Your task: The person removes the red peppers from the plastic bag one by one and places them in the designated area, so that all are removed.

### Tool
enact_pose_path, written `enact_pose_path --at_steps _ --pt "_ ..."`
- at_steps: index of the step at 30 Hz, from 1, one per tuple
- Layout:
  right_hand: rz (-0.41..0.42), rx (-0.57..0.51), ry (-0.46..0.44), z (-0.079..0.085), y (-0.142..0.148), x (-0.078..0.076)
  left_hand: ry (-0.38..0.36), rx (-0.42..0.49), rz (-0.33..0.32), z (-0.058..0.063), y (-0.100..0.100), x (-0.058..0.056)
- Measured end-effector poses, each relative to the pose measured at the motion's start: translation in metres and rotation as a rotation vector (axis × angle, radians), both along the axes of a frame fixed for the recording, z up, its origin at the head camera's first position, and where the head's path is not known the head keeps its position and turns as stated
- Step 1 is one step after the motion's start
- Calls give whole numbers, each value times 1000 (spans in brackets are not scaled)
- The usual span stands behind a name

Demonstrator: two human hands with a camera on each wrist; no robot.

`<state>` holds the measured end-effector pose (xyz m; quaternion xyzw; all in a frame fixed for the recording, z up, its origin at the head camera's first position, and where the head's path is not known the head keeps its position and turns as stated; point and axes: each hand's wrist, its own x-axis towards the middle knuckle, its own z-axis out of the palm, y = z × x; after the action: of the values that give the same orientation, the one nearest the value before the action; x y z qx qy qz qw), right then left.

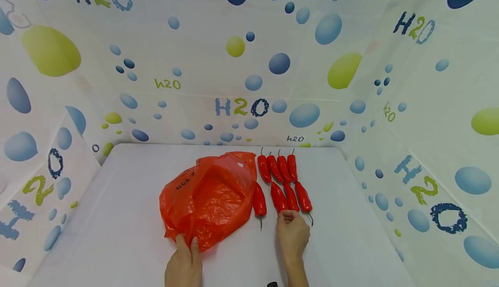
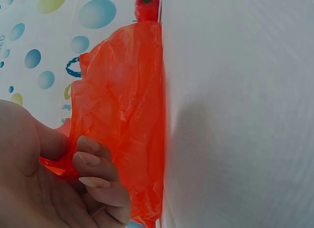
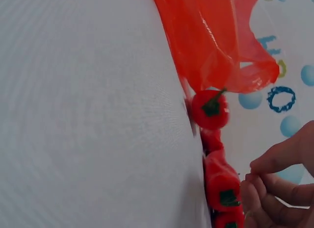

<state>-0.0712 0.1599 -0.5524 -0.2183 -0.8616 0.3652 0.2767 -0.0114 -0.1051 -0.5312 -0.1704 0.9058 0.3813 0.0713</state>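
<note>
A crumpled red plastic bag [image 1: 218, 196] lies with its mouth spread on the white table. My left hand [image 1: 185, 263] pinches its near edge between thumb and fingers, as the left wrist view also shows. To the right of the bag lie several red chili peppers in two rows. My right hand [image 1: 293, 233] has its thumb and fingertips drawn together at the near end of a chili pepper [image 1: 278, 197] in the front row, pinching it by the stem end. The stem itself is hidden by the fingers. One chili pepper [image 1: 259, 200] touches the bag's right side.
The back row of chili peppers [image 1: 264, 168] points its stems toward the rear edge of the table [image 1: 117, 217]. Another chili pepper [image 1: 302, 197] lies at the front right. A patterned sheet [image 1: 273, 79] hangs behind and on both sides.
</note>
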Motion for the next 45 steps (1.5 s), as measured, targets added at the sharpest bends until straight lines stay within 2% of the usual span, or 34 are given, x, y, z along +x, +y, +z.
enact_pose_path --at_steps 3,7,10,13,16,24,31,39,45 --pt "85 28 6 1 -4 -4 1 1 2 0 -1 0" --pt "330 125 8 8 -14 -12 28 -5 7 0 -2 0" --pt "493 225 -51 10 -20 -19 43 -10 10 0 -3 0" --pt "556 289 -133 10 -24 -22 34 -6 11 1 -2 0" --pt "547 319 -177 9 -25 -23 11 -1 10 2 -2 0" --pt "487 344 -182 10 -25 -20 19 -7 15 0 -4 -1" --pt "442 299 -205 12 -19 -19 54 -29 17 -1 -6 -1" --pt "447 254 -180 7 -12 -26 19 -25 15 0 -10 -5" --pt "420 166 -174 11 -10 -30 62 -34 31 -1 -14 -7"
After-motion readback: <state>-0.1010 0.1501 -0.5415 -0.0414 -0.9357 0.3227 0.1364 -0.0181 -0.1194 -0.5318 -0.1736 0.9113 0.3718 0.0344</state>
